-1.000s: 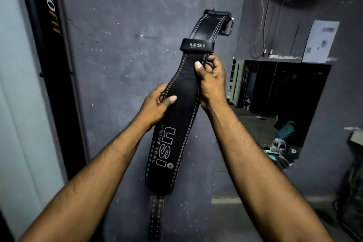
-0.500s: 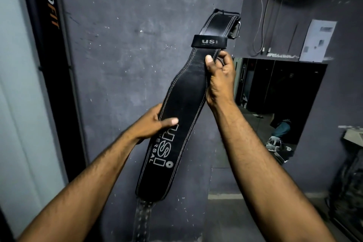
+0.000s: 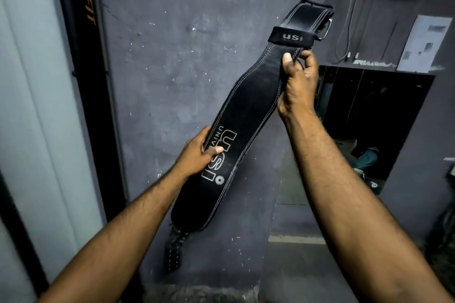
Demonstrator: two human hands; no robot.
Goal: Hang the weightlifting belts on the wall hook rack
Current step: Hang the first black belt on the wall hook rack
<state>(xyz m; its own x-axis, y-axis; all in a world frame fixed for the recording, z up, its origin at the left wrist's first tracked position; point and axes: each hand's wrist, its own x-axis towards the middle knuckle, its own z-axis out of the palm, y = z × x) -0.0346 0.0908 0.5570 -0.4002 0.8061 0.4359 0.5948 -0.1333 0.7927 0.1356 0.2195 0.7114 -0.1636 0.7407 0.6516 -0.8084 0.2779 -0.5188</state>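
Note:
A black leather weightlifting belt (image 3: 248, 106) with white stitching and a "USI UNIVERSAL" print is held slanted in front of a dark grey wall (image 3: 172, 56), its buckle end up and to the right. My right hand (image 3: 299, 83) pinches its right edge just below the "USI" loop. Lower down, my left hand (image 3: 198, 155) grips the left edge of the wide part over the print. The narrow perforated strap end (image 3: 176, 251) hangs below. No hook rack is visible.
A black vertical banner (image 3: 83, 56) with orange lettering and a pale panel (image 3: 32, 106) stand at the left. A dark mirror (image 3: 374, 118) is at the right, with a paper sheet (image 3: 423, 44) and hanging cables (image 3: 349, 19) above it.
The belt has tilted further, its buckle end swinging up and to the right. My left hand has slid down the belt onto the printed part; my right hand has kept its grip.

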